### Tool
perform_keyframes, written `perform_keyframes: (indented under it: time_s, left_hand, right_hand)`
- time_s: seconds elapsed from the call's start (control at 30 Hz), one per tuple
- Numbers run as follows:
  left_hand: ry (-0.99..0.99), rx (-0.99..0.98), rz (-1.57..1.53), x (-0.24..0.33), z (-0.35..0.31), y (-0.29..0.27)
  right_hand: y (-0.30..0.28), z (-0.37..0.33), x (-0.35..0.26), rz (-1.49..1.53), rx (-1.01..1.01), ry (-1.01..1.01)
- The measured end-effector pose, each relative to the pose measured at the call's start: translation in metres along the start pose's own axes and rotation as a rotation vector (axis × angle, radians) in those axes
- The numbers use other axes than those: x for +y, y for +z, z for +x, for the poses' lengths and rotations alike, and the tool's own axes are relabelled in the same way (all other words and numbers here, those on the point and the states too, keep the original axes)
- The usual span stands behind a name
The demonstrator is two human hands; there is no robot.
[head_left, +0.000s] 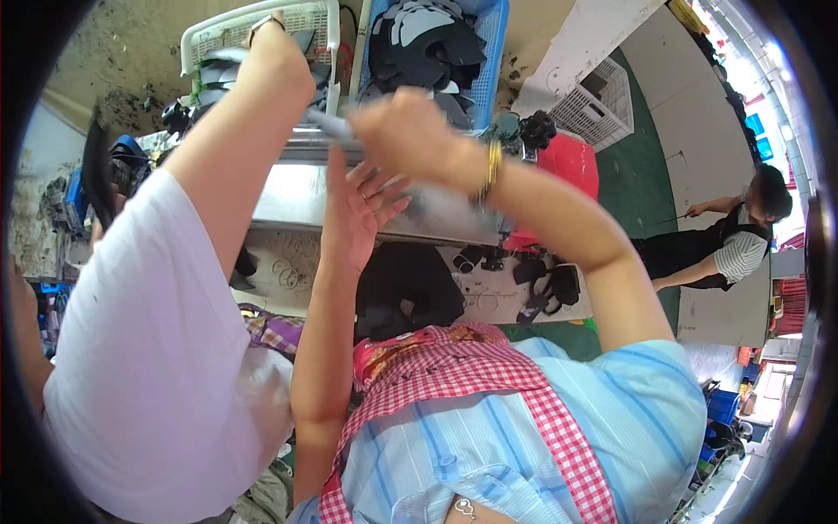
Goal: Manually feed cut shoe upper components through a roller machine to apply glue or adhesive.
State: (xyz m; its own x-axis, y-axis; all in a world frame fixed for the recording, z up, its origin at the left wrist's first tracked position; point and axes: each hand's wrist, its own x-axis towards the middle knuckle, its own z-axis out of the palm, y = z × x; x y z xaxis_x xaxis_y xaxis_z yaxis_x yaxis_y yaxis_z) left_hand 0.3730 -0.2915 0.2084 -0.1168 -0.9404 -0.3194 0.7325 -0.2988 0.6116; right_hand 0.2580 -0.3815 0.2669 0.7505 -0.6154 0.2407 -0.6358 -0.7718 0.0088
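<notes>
My left hand (362,214) is raised over a machine's pale metal top (292,192), palm showing, fingers apart, with nothing visible in it. Just above it, my right hand (406,131) is closed and smeared by motion. From its left side sticks out a blurred grey strip (330,122), which appears to be in its fingers. Shiny metal rollers (305,144) lie behind and to the left of my hands. Beyond my right hand stands a blue basket (494,65) of dark and light grey curved cut pieces (428,52).
At my left a co-worker's bare arm (271,96) reaches over a white basket (186,48) of grey pieces. A red box (567,166) and black knob (536,129) are right of the machine. Black material (410,284) lies below. Another person (716,231) stands far right.
</notes>
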Motion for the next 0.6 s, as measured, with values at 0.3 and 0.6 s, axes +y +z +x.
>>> perform_keyframes:
  time_s: [0.3, 0.6]
  left_hand:
    - [-0.075, 0.229, 0.244, -0.024, -0.082, -0.074]
    - [-0.009, 0.137, 0.380, -0.045, -0.031, -0.093]
  right_hand:
    - [-0.033, -0.009, 0.049, 0.483, -0.154, 0.236]
    - [0.120, 0.084, 0.128, 0.709, -0.939, 0.421]
